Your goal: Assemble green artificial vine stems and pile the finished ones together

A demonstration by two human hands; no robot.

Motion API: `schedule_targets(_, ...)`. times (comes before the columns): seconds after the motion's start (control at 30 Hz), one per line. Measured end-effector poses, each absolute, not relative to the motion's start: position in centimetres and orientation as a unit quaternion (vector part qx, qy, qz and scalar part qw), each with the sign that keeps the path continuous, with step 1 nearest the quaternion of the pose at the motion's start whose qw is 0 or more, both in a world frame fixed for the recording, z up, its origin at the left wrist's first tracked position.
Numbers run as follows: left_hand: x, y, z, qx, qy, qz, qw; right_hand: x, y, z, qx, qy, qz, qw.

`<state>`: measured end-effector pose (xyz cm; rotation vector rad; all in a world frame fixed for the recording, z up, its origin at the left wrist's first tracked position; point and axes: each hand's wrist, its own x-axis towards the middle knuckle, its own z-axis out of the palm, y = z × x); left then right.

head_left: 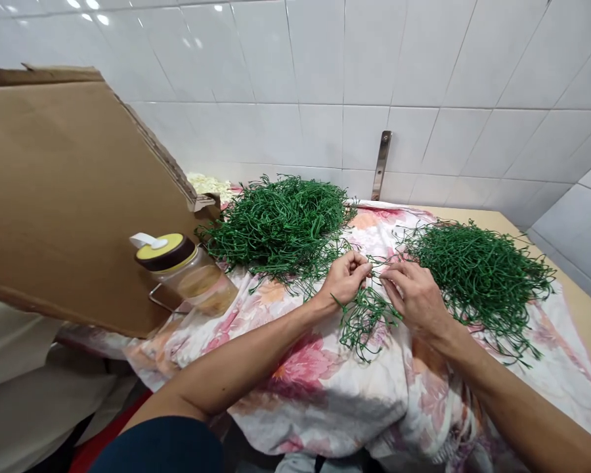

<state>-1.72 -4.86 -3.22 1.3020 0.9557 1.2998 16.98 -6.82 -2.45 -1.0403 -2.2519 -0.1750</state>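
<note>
Pinching thin green stems (365,320) in a fingertip grip, the left hand (343,281) and right hand (418,295) sit close together between a left pile (285,223) and a right pile (482,266) on the tabletop (480,215), seemingly partway along, though which pile is finished I cannot tell.

Green stems (482,263) | thin, tangled | two heaps (285,217), small cluster (367,322) | on floral cloth (305,371)

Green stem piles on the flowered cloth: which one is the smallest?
The loose clump just below the left hand and right hand. The left heap and right heap are both far bigger and denser.
</note>
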Motion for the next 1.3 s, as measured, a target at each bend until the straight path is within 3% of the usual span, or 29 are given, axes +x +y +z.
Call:
schedule_targets(0.27,-1.8,-4.7,-3.4,0.491,0.415,0.499,0.581,17.2,-5.8,-3.4,-0.372,-0.838,0.063,0.395)
schedule_targets(0.67,-1.7,-5.0,-3.4,0.502,0.425,0.471,0.587,17.3,-5.8,-2.9,-0.378,-0.832,0.136,0.384)
schedule_targets(1.03,-2.1,-5.1,-3.9,0.404,0.434,0.382,0.709,18.0,-5.7,-2.8,-0.363,-0.889,0.106,0.257)
schedule_targets(1.3,-1.9,-5.2,-3.6,0.415,0.418,0.405,0.699,17.9,-6.2,-3.3,-0.367,-0.909,0.056,0.191)
